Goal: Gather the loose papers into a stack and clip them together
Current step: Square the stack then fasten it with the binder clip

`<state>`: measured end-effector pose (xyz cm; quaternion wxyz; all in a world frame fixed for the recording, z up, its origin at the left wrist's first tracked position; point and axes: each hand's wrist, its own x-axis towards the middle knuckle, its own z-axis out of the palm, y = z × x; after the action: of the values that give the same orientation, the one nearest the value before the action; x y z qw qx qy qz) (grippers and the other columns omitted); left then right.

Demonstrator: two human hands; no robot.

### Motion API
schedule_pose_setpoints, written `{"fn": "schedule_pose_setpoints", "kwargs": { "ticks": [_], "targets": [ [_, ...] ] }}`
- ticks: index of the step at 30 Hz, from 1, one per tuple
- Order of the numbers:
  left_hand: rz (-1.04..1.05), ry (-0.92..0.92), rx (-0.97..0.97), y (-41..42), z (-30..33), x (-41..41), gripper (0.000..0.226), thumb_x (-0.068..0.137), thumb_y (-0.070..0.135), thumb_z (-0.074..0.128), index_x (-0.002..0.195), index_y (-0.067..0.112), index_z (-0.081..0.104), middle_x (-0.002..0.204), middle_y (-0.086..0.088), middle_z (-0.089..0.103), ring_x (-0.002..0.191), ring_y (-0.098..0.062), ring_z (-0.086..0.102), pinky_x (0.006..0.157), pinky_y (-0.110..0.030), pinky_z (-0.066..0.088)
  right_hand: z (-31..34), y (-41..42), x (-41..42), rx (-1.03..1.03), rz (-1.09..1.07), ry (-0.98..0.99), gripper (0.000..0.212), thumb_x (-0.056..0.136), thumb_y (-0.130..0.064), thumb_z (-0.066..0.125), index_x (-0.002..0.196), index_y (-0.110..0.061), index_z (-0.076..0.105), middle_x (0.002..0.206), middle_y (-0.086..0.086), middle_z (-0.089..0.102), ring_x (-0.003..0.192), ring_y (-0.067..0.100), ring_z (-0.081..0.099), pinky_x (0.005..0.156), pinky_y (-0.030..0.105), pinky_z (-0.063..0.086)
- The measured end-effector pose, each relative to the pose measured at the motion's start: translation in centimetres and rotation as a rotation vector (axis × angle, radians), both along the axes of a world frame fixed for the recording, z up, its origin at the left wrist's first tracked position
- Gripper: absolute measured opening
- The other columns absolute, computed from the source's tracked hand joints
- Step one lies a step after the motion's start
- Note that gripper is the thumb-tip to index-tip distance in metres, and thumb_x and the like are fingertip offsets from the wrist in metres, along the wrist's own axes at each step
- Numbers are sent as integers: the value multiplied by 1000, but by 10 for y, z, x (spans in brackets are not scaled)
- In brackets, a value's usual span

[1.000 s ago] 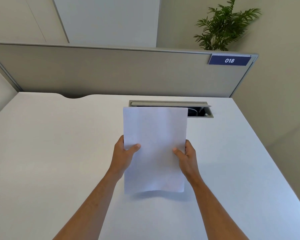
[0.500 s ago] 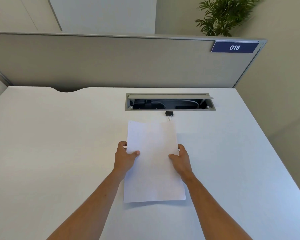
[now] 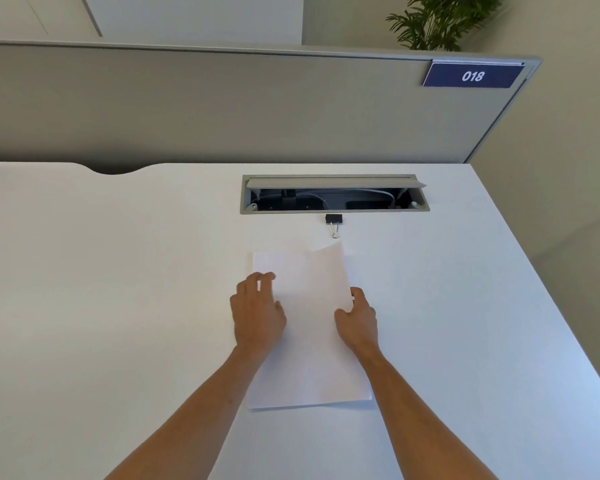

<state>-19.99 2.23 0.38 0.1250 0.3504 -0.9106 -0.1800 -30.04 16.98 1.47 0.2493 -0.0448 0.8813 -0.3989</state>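
Observation:
A stack of white papers [image 3: 309,348] lies lengthwise on the white desk [image 3: 118,271] in front of me. Its far right corner curls up off the surface. My right hand [image 3: 359,320] holds the stack's right edge, thumb on top and fingers behind the raised edge. My left hand [image 3: 257,313] is over the stack's left edge with its fingers loosely bent and blurred, gripping nothing. A black binder clip [image 3: 334,222] with silver handles lies on the desk just beyond the stack's far edge.
An open grey cable tray [image 3: 333,197] with wires inside is set into the desk behind the clip. A grey partition [image 3: 222,105] with a blue 018 label [image 3: 472,76] closes off the back. The desk's right edge runs diagonally.
The stack went from upright in both hands to lying flat on the desk. My left hand has let go and lifted, and the far right corner has curled up.

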Motion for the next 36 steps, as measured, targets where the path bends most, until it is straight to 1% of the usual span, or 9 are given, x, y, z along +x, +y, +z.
{"fn": "schedule_pose_setpoints", "kwargs": {
  "ticks": [3,6,8,13,16,20,25,31,36],
  "targets": [
    [-119,-3,-25,10,-10,-14,40,79,25,74,116,17,63,127,-8,59,121,-33,54,93,-45,45,-2,-1,1,45,14,24,47,79,-10,47,124,-23,47,109,3,65,97,29,61,85,41,53],
    [-208,-72,-36,17,-28,-20,40,88,47,54,118,21,62,133,-9,57,128,-34,50,100,-47,43,-5,-2,2,89,31,56,47,80,-12,48,126,-23,44,114,7,65,100,31,61,87,43,53],
    [-241,-108,-49,19,-40,-19,47,91,52,41,119,21,62,134,-11,58,127,-36,51,101,-48,43,-6,-3,2,115,30,86,49,80,-13,50,128,-21,43,119,6,63,104,30,60,87,41,52],
    [-243,-71,-70,20,-53,-16,51,94,52,40,128,20,60,139,-12,54,133,-35,46,109,-51,37,-11,-1,2,170,4,245,65,76,-16,59,136,-22,37,126,3,52,115,25,54,88,38,48],
    [-244,-79,-68,21,-55,-14,52,96,52,37,135,23,55,144,-10,49,139,-32,39,117,-53,22,-13,-2,-5,182,-3,315,74,68,-15,62,138,-21,36,127,4,47,118,25,46,96,38,44],
    [-243,-130,-70,21,-54,-15,55,96,54,33,144,29,46,152,-7,42,146,-30,31,117,-59,7,-16,-11,-24,183,12,380,64,68,-16,62,130,-22,47,130,3,46,118,25,45,98,37,36],
    [-235,-201,-85,21,-56,-16,57,97,57,27,149,35,36,160,-3,31,150,-26,21,114,-65,1,-24,-40,-64,231,143,488,43,85,-30,58,127,-23,54,132,3,51,122,25,44,99,38,35],
    [-229,-229,-88,21,-59,-17,57,98,56,24,151,36,28,161,-2,27,150,-25,19,113,-66,2,-23,-81,-111,382,343,545,49,97,-46,42,141,-24,44,147,10,41,132,30,37,106,43,32],
    [-234,-225,-80,22,-56,-17,57,99,56,23,152,36,25,163,-2,23,151,-25,15,114,-65,0,-28,-97,-124,482,428,570,51,99,-46,36,141,-19,44,148,10,40,132,30,37,106,43,32]
  ]
}}
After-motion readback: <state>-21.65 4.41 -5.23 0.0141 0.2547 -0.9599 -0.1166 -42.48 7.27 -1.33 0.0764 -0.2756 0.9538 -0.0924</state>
